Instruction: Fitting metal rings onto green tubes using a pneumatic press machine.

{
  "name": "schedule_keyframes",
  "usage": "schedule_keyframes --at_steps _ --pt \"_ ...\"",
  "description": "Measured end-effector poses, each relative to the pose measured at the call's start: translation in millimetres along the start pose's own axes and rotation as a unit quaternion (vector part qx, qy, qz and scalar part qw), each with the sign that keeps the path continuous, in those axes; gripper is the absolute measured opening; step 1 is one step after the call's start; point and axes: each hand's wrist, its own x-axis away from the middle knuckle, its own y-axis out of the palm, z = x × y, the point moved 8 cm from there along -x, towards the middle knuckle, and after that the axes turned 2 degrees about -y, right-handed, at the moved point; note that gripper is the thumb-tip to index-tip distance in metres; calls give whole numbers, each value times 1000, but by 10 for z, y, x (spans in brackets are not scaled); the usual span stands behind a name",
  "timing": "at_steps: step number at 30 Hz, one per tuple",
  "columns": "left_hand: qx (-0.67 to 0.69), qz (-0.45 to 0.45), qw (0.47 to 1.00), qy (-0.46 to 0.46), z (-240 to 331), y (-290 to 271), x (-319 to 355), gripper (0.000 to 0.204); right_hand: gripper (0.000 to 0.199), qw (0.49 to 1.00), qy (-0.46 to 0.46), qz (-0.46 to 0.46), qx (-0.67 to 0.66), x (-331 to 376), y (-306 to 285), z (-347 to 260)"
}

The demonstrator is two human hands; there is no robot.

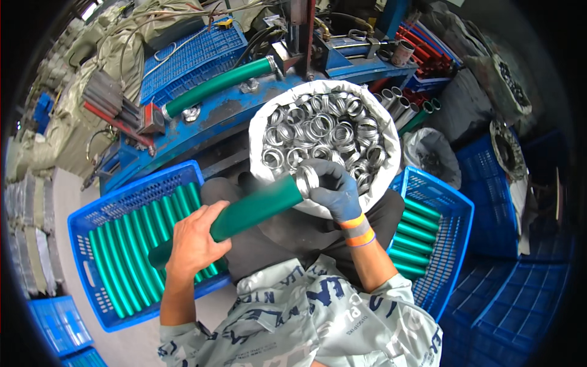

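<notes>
Seen from above at centre frame: bare left hand [194, 241] wrapped around the lower part of a green tube [244, 215], gloved right hand [335, 186] closed on a silver metal ring [307, 178] pressed against the tube's upper end. Just behind, upper centre, a white sack [391, 144] heaped with more rings. At lower left, a blue crate [82, 214] packed with green tubes; at right, a second blue crate [455, 211] holding a few more. Across the top, a blue machine frame [208, 116] carrying another green tube. Step in hand, by appearance: fitting ring to tube end. Next move likely calling for square alignment and a firm push, tube held steady.
</notes>
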Motion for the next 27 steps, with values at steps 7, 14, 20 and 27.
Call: schedule_keyframes --at_steps 7,14,20,27 --pt "8 -14 1000 -5 -186 67 75 72 68 978 -68 -91 178 -32 194 -66" --pt "31 -7 999 9 -243 128 79 72 92 990 -2 -78 121 18 261 88" --pt "37 -1 999 9 -236 226 93 73 99 959 -29 -101 262 63 585 47" --pt "40 -3 999 5 -300 330 108 72 92 905 -122 -135 384 52 614 67"
